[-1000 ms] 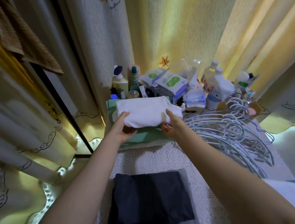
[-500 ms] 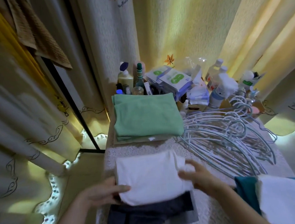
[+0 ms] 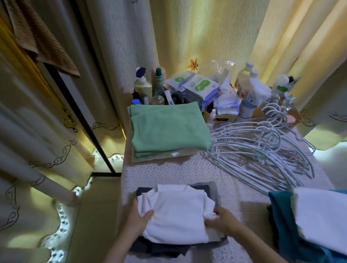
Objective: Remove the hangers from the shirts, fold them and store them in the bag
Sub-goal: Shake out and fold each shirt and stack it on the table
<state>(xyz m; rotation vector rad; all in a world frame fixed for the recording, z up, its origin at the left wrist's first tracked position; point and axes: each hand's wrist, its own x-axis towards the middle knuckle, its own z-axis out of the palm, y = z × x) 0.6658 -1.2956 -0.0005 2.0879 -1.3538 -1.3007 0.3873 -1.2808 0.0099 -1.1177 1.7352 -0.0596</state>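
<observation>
Left grip (image 3: pixel 139 220) and right grip (image 3: pixel 222 219) each clasp one side edge of the folded white shirt (image 3: pixel 180 214) resting on the dark shirt (image 3: pixel 164 250).

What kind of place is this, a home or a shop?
Probably a room in a home: curtains hang all around, toiletry bottles crowd the far end of the table, and a folded white shirt sits near a pile of hangers.

We see a folded white cotton shirt (image 3: pixel 180 216) resting atop a folded dark navy shirt (image 3: pixel 162 250) at 6 o'clock, a folded mint-green shirt (image 3: pixel 168 129) flat at 12, and pale blue wire hangers (image 3: pixel 260 151) heaped at 2.
</observation>
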